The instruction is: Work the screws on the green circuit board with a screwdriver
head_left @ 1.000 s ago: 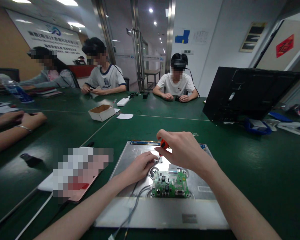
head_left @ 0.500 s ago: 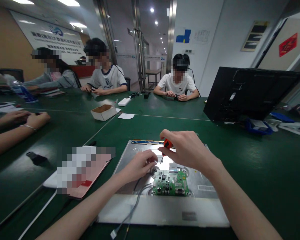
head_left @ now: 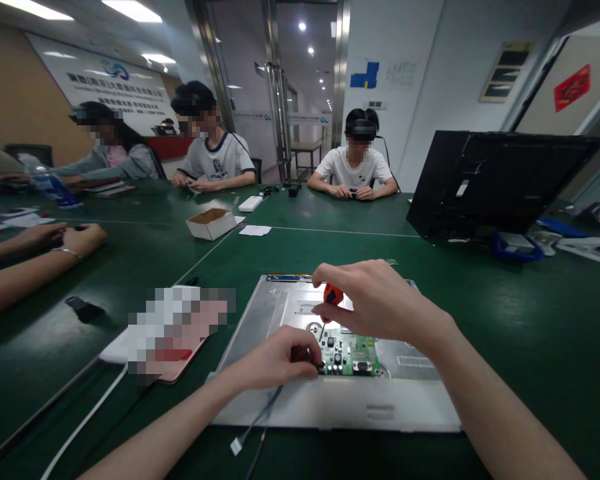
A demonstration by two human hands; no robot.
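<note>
My right hand (head_left: 375, 297) grips a red and black screwdriver (head_left: 333, 295) between thumb and fingers. The screwdriver's thin shaft points down at the upper left corner of a green circuit board (head_left: 347, 352). That board lies on the silver metal back of a flat panel (head_left: 257, 323). At the board's left edge, my left hand (head_left: 285, 357) has its fingers curled in a pinch; what is between the fingertips is hidden. Thin grey cables (head_left: 263, 413) run from under the left hand to a white plug (head_left: 236, 445) over the panel's front edge.
A pink phone-like object (head_left: 173, 373) and a white blurred item lie left of the panel. A black clip-like piece (head_left: 83, 309) sits farther left. A black monitor shell (head_left: 495, 183) stands at right. Beyond are an open box (head_left: 211, 225) and several people.
My left hand has come down and nearer, from the board's upper left corner to its left edge. The screwdriver tip has lowered to the board's upper left corner.
</note>
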